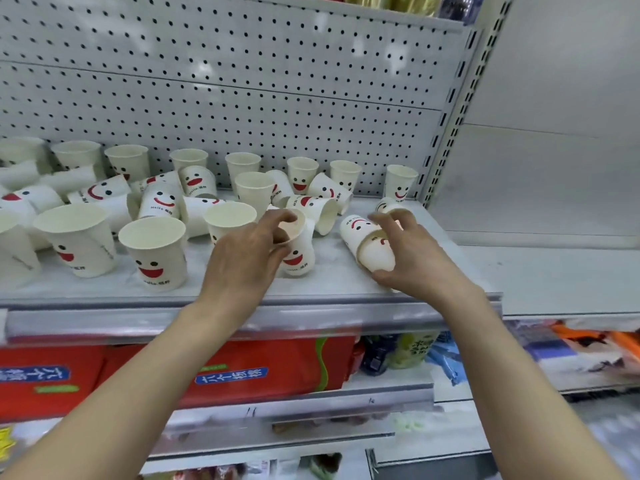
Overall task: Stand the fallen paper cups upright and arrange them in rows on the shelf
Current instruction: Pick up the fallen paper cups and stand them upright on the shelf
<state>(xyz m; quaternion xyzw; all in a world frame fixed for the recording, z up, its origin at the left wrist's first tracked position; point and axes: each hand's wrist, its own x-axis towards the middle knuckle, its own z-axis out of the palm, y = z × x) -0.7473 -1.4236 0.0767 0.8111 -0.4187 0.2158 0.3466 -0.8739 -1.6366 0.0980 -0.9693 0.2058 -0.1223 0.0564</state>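
So the person is mid-sort here. The left hand [242,258] pinches the rim of an upright cup [298,254], fingers curled over the lip. That cup stands on the shelf [311,289], well out from the pegboard [242,81] and towards the front lip. The right hand [408,258] wraps round a fallen cup [375,254] lying on its side, also on the far side of the shelf from the pegboard, with its smiley upside down (it might be two nested together, hard to say).

A back row [303,169] of standing cups runs right along the foot of the pegboard. Just out from it sits a heap [104,192] of tipped ones, mostly at the left end.

Step-wise, it looks like the standing-up phase, with the lining-up hardly begun. The next move probably calls for the right hand to tip its cup base-down and set it in line with the one in the left hand. If it is a nested pair, it will need pulling apart first. A light squeeze is the way to go, since thin paper walls dent easily.
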